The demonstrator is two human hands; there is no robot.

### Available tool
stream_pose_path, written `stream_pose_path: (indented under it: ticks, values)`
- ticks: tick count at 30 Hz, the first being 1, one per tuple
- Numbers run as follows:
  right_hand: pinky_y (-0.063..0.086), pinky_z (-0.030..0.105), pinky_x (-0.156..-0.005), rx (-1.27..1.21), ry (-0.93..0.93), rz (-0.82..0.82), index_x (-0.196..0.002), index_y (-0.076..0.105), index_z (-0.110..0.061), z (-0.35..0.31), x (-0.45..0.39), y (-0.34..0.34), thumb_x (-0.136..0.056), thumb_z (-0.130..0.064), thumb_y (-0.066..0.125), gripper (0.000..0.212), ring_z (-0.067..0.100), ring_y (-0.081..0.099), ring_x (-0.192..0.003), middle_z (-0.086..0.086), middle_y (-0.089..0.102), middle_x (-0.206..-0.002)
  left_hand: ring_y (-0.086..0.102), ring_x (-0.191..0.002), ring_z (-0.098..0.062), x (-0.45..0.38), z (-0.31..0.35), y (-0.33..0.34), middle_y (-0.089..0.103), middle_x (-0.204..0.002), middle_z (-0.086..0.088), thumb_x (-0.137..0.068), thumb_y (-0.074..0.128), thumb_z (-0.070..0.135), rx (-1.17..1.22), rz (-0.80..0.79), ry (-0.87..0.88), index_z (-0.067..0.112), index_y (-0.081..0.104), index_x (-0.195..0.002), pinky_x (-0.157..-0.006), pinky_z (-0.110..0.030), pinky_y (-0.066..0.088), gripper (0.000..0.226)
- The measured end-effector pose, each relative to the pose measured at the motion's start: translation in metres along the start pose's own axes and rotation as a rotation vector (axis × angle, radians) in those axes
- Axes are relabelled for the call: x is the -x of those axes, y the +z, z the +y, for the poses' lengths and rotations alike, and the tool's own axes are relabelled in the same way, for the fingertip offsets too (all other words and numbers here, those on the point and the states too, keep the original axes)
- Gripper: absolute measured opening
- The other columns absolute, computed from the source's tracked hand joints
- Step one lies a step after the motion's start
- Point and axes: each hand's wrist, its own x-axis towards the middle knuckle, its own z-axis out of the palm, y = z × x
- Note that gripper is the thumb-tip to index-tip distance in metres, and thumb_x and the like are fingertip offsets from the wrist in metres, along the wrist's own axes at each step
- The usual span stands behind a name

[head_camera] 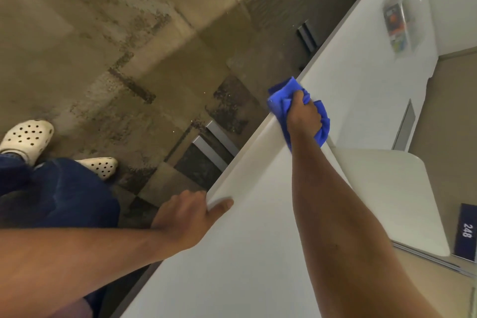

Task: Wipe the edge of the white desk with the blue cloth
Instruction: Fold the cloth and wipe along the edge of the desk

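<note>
Blue cloth (277,103) bunched under right hand (304,119) fingers, on white desk (258,253) edge

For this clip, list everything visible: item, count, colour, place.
desk: 1, white, lower centre to upper right
cloth: 1, blue, on the desk edge, bunched in the right hand
packet: 1, clear with colourful print, far end of desk
number sign: 1, dark blue, reads 248, right edge
floor: 1, brown, patchy, left
shoes: 2, white, perforated, lower left
trousers: 1, dark blue, lower left
left hand: 1, gripping the desk edge
right hand: 1, gripping the cloth
</note>
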Motion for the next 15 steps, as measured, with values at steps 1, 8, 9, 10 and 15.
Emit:
stream_pose_path:
  ticks: [1, 8, 9, 10, 15]
  values:
    - [0.037, 0.046, -0.114, 0.024, 0.017, -0.006, -0.102, 0.067, -0.018, -0.007, -0.001, 0.001, -0.102, -0.056, 0.029, 0.053, 0.031, 0.06, -0.116, 0.006, 0.069, -0.113, 0.059, -0.048, -0.009, 0.0, -0.001, 0.001, 0.06, -0.058, 0.008, -0.08, 0.02, 0.095, 0.0, 0.013, 0.005, 0.022, 0.057, -0.069, -0.054, -0.025, 0.057, 0.082]
    - [0.032, 0.049, -0.119, 0.094, -0.139, 0.074, -0.136, 0.058, -0.012, -0.026, 0.016, 0.011, -0.103, -0.031, 0.042, 0.042, 0.035, 0.052, -0.134, 0.01, 0.061, -0.141, 0.058, -0.045, -0.007, -0.001, -0.005, 0.005, 0.058, -0.054, 0.009, -0.083, 0.02, 0.096, -0.051, 0.062, 0.033, 0.023, 0.056, -0.066, -0.044, -0.017, 0.037, 0.083]
    - [0.03, 0.049, -0.121, 0.111, -0.194, 0.087, -0.142, 0.052, -0.011, -0.026, 0.023, 0.014, -0.103, -0.028, 0.044, 0.044, 0.034, 0.048, -0.14, 0.01, 0.056, -0.148, 0.059, -0.045, -0.007, -0.001, -0.004, 0.005, 0.058, -0.055, 0.009, -0.083, 0.021, 0.095, -0.065, 0.058, 0.029, 0.022, 0.057, -0.066, -0.044, -0.016, 0.037, 0.083]
    - [0.026, 0.05, -0.123, 0.131, -0.242, 0.082, -0.15, 0.045, -0.011, -0.025, 0.032, 0.016, -0.102, -0.025, 0.045, 0.049, 0.033, 0.04, -0.147, 0.009, 0.048, -0.157, 0.061, -0.048, -0.007, -0.002, -0.004, 0.004, 0.061, -0.057, 0.008, -0.083, 0.021, 0.095, -0.071, 0.037, 0.021, 0.021, 0.059, -0.068, -0.045, -0.018, 0.041, 0.084]
    - [0.007, 0.05, -0.131, 0.222, -0.335, -0.042, -0.167, 0.007, -0.011, -0.005, 0.087, 0.023, -0.105, -0.023, 0.046, 0.074, 0.032, 0.0, -0.163, 0.006, 0.001, -0.176, 0.068, -0.061, -0.011, -0.003, 0.005, -0.007, 0.069, -0.069, 0.003, -0.082, 0.025, 0.093, -0.131, -0.085, -0.044, 0.021, 0.063, -0.077, -0.06, -0.03, 0.061, 0.082]
